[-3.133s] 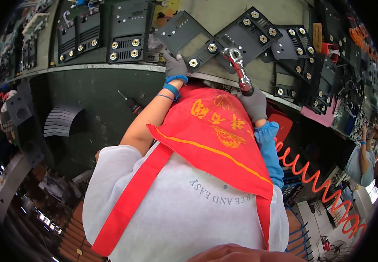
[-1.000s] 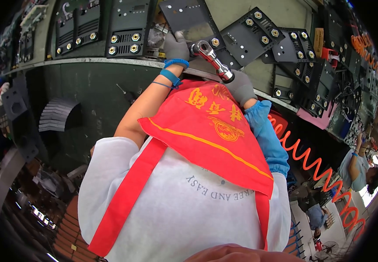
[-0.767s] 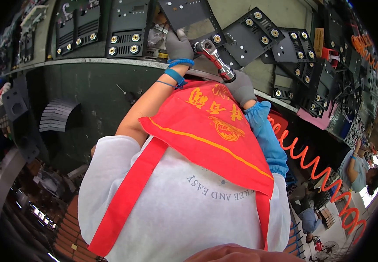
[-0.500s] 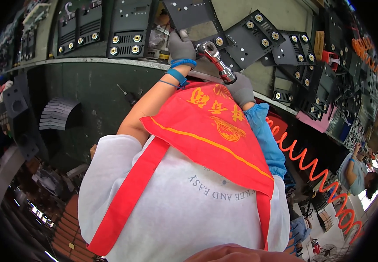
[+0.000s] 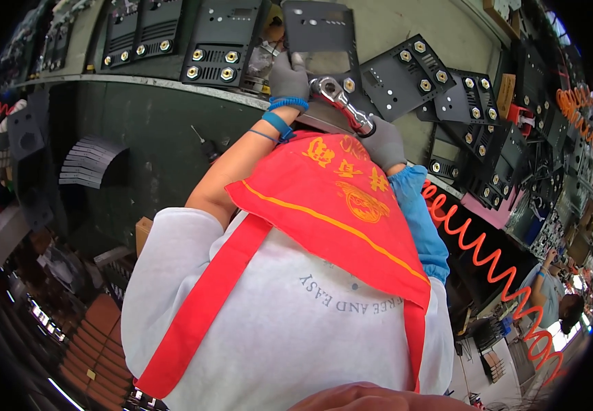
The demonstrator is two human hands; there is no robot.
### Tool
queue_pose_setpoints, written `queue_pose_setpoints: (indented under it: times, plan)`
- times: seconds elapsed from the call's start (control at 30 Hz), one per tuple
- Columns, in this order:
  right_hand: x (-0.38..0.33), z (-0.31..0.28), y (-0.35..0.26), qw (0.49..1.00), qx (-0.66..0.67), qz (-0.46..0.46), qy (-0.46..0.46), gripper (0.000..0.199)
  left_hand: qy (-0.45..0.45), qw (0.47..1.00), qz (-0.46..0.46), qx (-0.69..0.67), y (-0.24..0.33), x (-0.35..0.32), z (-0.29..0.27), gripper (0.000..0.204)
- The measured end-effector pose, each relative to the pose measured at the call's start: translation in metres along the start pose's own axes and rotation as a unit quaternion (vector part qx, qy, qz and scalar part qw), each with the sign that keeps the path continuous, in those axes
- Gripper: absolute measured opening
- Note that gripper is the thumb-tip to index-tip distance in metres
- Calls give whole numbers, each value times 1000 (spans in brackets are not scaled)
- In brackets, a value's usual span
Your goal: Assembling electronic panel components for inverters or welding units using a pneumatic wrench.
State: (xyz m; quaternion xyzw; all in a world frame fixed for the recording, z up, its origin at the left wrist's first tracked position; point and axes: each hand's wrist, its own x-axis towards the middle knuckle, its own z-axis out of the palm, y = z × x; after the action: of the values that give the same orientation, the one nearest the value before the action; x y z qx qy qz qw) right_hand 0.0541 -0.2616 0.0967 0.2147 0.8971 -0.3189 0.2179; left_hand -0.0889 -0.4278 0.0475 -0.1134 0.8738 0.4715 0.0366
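My left hand [image 5: 289,77], in a grey glove, is closed on the left edge of a black metal panel [image 5: 318,29] with a rectangular cutout. My right hand [image 5: 384,142], also gloved, wraps the handle of a red and chrome ratchet wrench [image 5: 348,109]. The wrench's round head lies over the panel's near end, beside a brass nut [image 5: 348,85]. What sits under the head is hidden. Just right of it lies another black panel [image 5: 406,79] with several brass nuts.
More finished-looking panels [image 5: 222,41] stand left on the bench, and others [image 5: 471,96] overlap at right. An orange coiled hose [image 5: 474,250] hangs at my right. A red holder [image 5: 520,118] and a cardboard box [image 5: 506,96] are farther right. Another person [image 5: 548,294] is at far right.
The panel under my left hand has turned to lie straighter. The wrench head has shifted slightly, still at the panel's near end. The whole view has moved a little.
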Motion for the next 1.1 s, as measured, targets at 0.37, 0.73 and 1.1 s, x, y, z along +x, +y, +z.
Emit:
queue_pose_setpoints:
  times: [0.37, 0.73, 1.1]
  plan:
    - [-34, -17, 4, 993, 80, -33, 84, 30, -35, 991, 103, 73, -66, 181, -150, 42]
    - [-69, -7, 52, 965, 203, 108, 123, 30, 4, 874, 176, 453, -59, 188, -151, 35]
    - [-125, 15, 108, 842, 408, 265, 233, 19, -259, 817, 490, 161, 51, -73, 116, 70]
